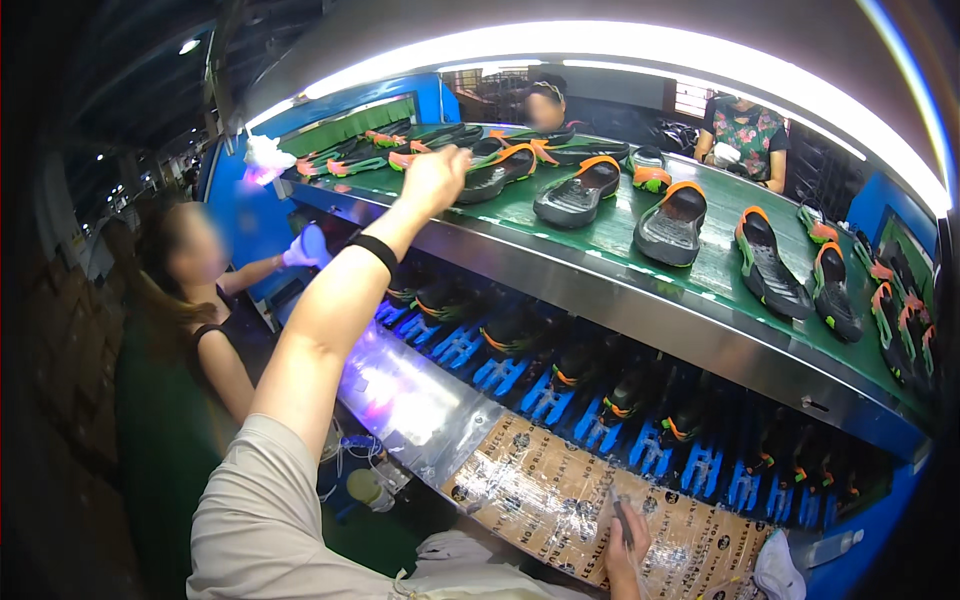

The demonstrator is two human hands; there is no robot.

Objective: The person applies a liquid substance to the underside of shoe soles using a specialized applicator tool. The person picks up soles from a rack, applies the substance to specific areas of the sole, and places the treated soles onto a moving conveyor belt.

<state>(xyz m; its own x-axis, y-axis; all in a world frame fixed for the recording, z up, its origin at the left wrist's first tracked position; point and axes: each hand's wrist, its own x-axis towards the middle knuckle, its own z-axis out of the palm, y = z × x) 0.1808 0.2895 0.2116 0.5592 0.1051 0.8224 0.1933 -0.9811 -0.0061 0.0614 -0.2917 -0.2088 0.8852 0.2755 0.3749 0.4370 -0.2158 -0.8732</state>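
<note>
Green conveyor belt [615, 226] with a metal edge [600, 265] is noted across the upper frame, lit by a bright strip lamp [640, 45]. Black shoe soles [670, 232] with orange rims are spread along it from upper left to right. The left hand [434, 183] is raised over the belt at upper centre, near a sole; its fingers are bent together, but whether anything is held in this grip cannot be told. At lower right, a slim dark tool [624, 520] is held in the closed grip of the right hand [628, 550], above a cardboard-covered ledge [540, 480]. Further shoe pieces [620, 400] are seated on blue holders [548, 405] below. Work is judged under way; how many soles are finished cannot be established. Co-workers [228, 370] are observed at left and upper right.
</note>
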